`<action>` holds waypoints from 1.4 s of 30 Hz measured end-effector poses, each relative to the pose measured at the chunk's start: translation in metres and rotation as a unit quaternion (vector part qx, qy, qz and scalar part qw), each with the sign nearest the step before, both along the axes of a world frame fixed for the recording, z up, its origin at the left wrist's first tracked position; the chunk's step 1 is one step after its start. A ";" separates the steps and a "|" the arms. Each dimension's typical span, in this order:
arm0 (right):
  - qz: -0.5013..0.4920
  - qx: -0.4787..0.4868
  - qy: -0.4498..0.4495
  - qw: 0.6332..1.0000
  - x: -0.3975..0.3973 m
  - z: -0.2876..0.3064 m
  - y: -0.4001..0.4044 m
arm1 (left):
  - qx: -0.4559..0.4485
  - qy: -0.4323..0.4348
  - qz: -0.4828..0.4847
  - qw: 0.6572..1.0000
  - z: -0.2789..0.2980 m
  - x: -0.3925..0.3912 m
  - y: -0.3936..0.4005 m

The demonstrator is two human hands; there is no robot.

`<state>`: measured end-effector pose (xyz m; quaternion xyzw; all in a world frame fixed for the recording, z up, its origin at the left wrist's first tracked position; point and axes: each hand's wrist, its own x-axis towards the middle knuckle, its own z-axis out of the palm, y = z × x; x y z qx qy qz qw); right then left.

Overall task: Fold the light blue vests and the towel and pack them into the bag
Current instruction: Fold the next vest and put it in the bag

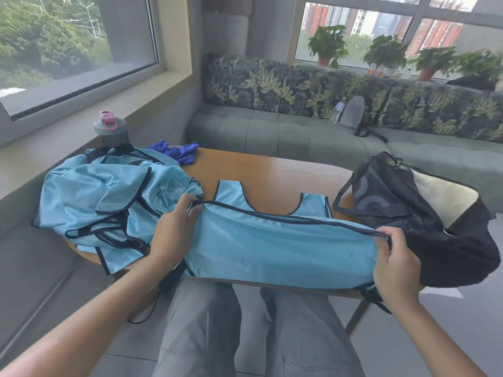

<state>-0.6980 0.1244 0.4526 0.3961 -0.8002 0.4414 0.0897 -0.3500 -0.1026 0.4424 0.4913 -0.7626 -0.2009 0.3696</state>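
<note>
**Both hands hold one vest stretched over the table's near edge**

Nearest: grey-trousered knees (245,330) under the table edge. Left hand (174,229) pinches the left end of a light blue vest (272,248), fingers curled round its dark trim. Right hand (397,265) grips the right end, fingers curled over the trim, thumb on top. The vest lies sideways across the near edge of the wooden table (272,170), partly folded over itself, its shoulder straps pointing away from the person.

Left of it, a crumpled heap of more light blue vests (103,194) covers the table's left end and hangs off the edge. On the right end sits a dark bag (408,205), mouth open, pale lining showing, strap draped on the tabletop. Whether it touches the held vest, cannot tell.

Further back on the table: a purple-blue towel (177,152), bunched, just behind the heap. A grey bottle with a pink lid (110,129) stands at the back left by the window ledge.

Beyond: grey-green sofa (272,131) with leaf-print back cushions, a grey backpack (353,112) on it, potted plants (386,53) on the sill, large windows.
</note>
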 end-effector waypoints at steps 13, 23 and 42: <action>0.018 0.090 0.056 0.994 -0.067 0.017 -0.100 | 0.030 -0.103 -0.021 0.994 0.015 -0.065 -0.122; 0.006 0.290 0.065 0.955 -0.131 -0.033 -0.204 | 0.090 -0.218 -0.016 0.972 -0.031 -0.129 -0.218; 0.026 0.401 0.149 0.904 -0.120 -0.045 -0.214 | -0.031 -0.203 -0.077 0.976 -0.063 -0.131 -0.206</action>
